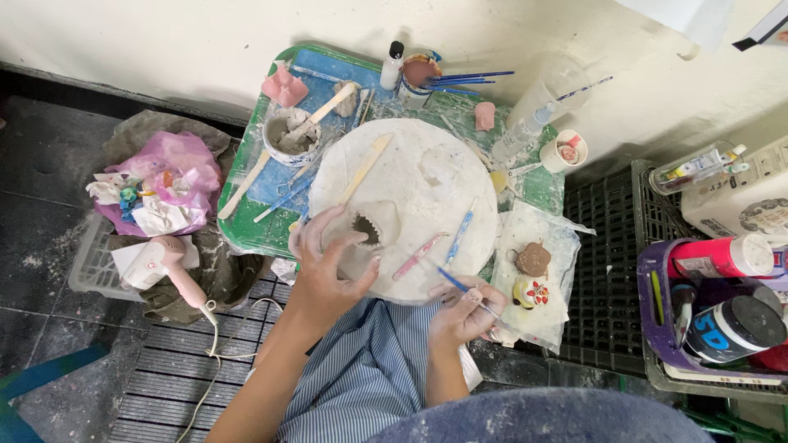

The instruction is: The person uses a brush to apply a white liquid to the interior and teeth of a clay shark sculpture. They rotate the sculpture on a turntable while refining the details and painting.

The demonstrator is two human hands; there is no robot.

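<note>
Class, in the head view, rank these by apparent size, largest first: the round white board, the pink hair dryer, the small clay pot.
1. Round white board
2. Pink hair dryer
3. Small clay pot, under the left hand
</note>
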